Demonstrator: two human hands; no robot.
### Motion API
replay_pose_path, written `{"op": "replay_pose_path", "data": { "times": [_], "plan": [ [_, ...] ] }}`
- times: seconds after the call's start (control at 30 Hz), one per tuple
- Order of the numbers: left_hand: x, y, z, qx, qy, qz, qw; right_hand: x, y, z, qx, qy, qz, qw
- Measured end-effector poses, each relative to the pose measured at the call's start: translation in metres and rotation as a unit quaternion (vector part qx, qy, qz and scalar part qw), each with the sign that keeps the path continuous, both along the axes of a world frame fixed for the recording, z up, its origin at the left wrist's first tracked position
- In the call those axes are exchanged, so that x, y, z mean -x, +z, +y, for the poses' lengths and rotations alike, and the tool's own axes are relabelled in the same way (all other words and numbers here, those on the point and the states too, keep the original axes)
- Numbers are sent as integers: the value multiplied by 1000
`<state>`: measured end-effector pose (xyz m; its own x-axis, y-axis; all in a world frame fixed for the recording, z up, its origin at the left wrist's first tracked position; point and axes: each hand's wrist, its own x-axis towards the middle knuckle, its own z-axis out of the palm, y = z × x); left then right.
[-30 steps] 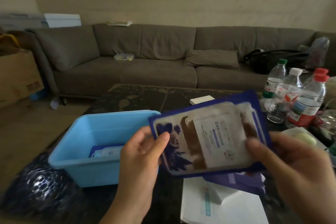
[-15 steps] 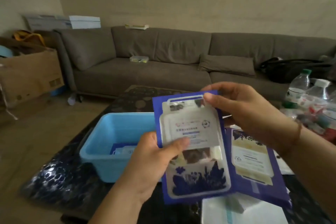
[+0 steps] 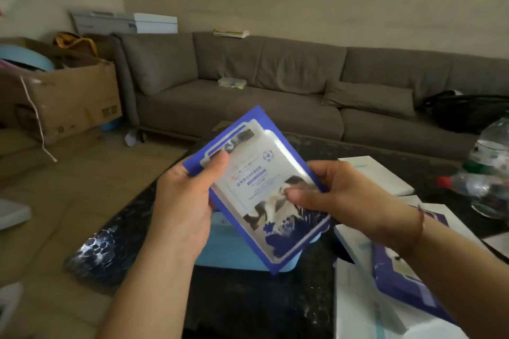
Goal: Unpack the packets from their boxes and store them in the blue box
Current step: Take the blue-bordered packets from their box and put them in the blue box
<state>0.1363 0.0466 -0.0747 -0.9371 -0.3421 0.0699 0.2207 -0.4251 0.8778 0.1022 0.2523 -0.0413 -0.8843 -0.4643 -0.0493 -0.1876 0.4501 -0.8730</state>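
Note:
A blue-and-white packet is held tilted above the light blue box, which it mostly hides. My left hand grips the packet's left edge with the thumb on its front. My right hand pinches its right edge with the thumb on the front. Another blue packet lies under my right forearm on white boxes at the lower right. I cannot see what is inside the blue box.
The dark table carries a white box at the right and plastic bottles at the far right. A grey sofa runs behind. A cardboard carton stands on the floor at the left.
The packet has tipped from upright to slanted and moved over the blue box. My right hand came down from its top edge to its right side. The view shifted left.

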Motion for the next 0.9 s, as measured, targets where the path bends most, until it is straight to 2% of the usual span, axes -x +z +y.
{"op": "replay_pose_path", "data": {
  "times": [0.13, 0.3, 0.37, 0.5, 0.77, 0.9],
  "plan": [
    [2, -3, -13, -54, 25, 0, 998, 21, 11, -24, -39, -13, 103, 994],
    [3, -6, -53, -31, 169, -18, 985, 52, 24, -37, -67, -47, 178, 981],
    [3, -8, -66, -15, 198, -45, 979, 62, 21, -45, -114, -26, 179, 977],
    [2, -9, -76, -27, 194, -65, 979, 76, -2, -69, -278, 66, 150, 947],
    [3, -10, -74, -11, 169, -55, 984, 86, -43, -97, -385, 126, 60, 912],
    [4, -10, -72, -5, 163, -56, 985, 87, -49, -101, -414, 119, 116, 895]
  ]
}}
